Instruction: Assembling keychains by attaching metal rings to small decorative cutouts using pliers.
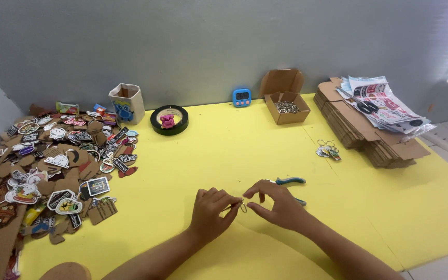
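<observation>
Here, low in the middle of the yellow mat (224,155), the left hand (208,212) and the right hand (281,205) meet fingertip to fingertip over a small metal key ring (243,207). The ring is a thin grey loop, seen nearly edge-on, and both hands pinch it, the left from nine o'clock, the right from three o'clock with thumb and forefinger curved around it. Just beyond the right hand, at one o'clock, lie teal-handled pliers (289,181), partly hidden by the fingers. Farther out at two o'clock sit a few finished keychains (327,150) near a stack of flat cardboard boxes (369,137) topped with printed sheets (382,103). At ten o'clock spreads a heap of cork-backed charms (63,161). At twelve o'clock, against the wall, stand an open carton of rings (286,106), a blue timer (241,97) and a roll of tape (169,120).
</observation>
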